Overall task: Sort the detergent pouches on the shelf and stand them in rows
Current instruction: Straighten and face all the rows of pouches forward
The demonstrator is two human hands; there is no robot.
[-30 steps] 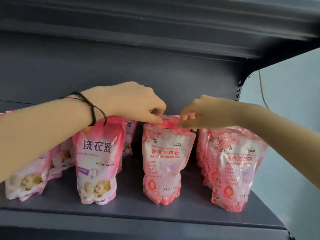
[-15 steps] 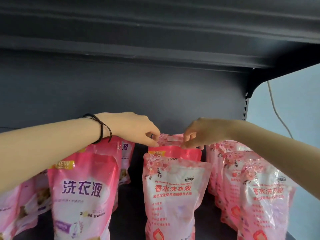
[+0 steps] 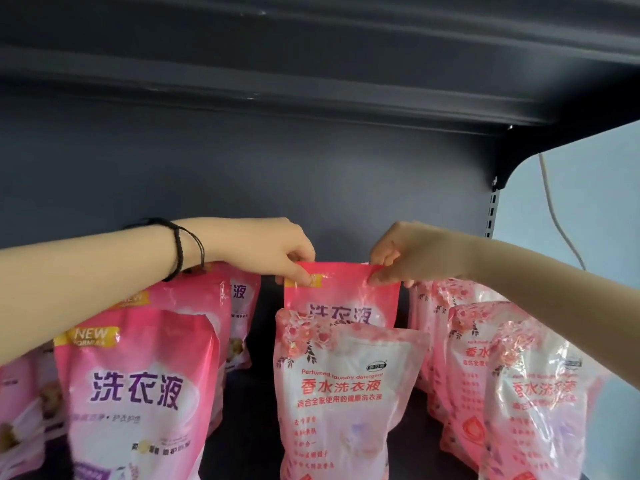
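Note:
A solid pink detergent pouch [image 3: 341,299] is held up by its top edge behind a floral pink pouch [image 3: 346,393] that stands in the middle of the shelf. My left hand [image 3: 266,251] pinches the held pouch's top left corner. My right hand [image 3: 408,254] pinches its top right corner. Only the upper part of the held pouch shows; the floral pouch hides the rest. A large solid pink pouch [image 3: 138,393] stands at the front left. Several floral pouches [image 3: 519,393] stand in a row on the right.
More solid pink pouches [image 3: 239,317] stand behind the front left one, and others lean at the far left [image 3: 24,410]. The dark shelf back wall [image 3: 311,185] is close behind, the upper shelf [image 3: 311,81] overhead. A slotted upright [image 3: 491,209] marks the right end.
Both hands have lifted the solid pink pouch up from behind the floral one, so its top now shows. The camera has come closer to the shelf.

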